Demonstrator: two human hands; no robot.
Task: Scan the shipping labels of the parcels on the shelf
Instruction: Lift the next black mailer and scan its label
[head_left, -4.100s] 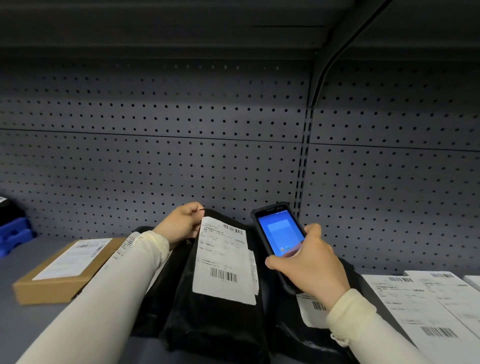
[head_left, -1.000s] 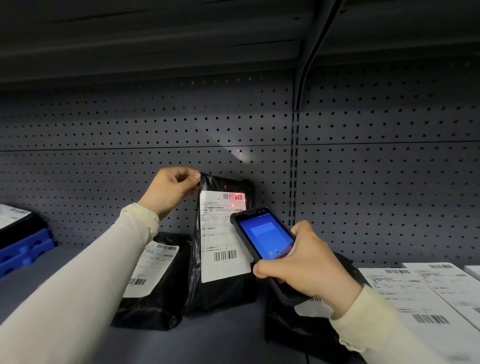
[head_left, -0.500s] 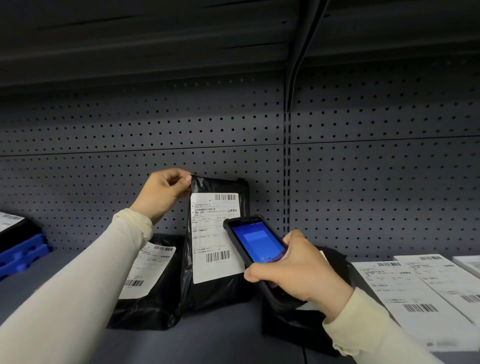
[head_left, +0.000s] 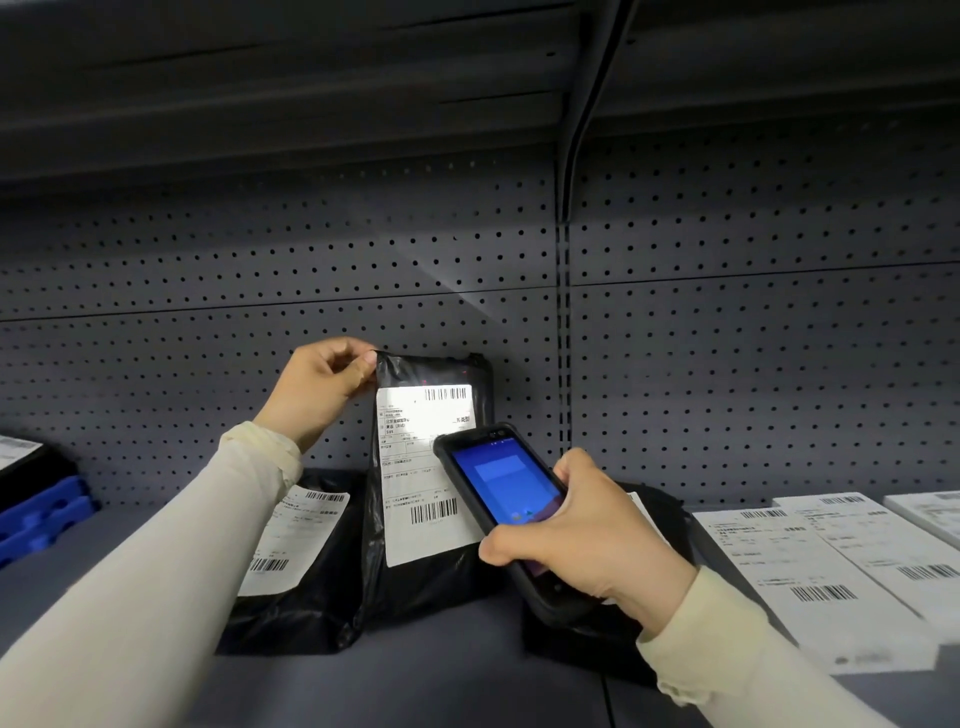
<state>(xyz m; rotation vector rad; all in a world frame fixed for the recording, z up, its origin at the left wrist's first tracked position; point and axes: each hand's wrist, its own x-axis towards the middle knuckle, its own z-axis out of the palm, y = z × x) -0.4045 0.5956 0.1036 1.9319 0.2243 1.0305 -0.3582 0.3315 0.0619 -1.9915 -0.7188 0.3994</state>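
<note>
The left hand (head_left: 324, 387) pinched the top left corner of a black poly mailer (head_left: 431, 483) between thumb and fingers, holding it upright against the pegboard back panel (head_left: 727, 364). The right hand (head_left: 587, 545) was wrapped around a handheld scanner (head_left: 501, 493), fingers curled behind its dark rubbery case and thumb along the near edge, its top end pointed at the mailer. The scanner's screen glowed blue with a paler rectangle; no text on it could be read.

The mailer's white shipping label (head_left: 423, 467) carried one barcode at the top right and another lower down, with small printed lines between, too fine to read. A bright patch of light lay across the label's upper part, and a faint red glow showed on the glossy, crinkled plastic above it.

Just left of it, a second black mailer (head_left: 306, 587) leaned lower on the grey metal shelf (head_left: 441, 675), its own barcoded label (head_left: 296, 540) partly hidden by the cream sleeve (head_left: 156, 571). A third black parcel (head_left: 654, 519) sat behind the right hand. To the right lay flat white parcels (head_left: 810, 571) with barcoded labels. At the far left stood a blue moulded plastic tray (head_left: 41, 519).
</note>
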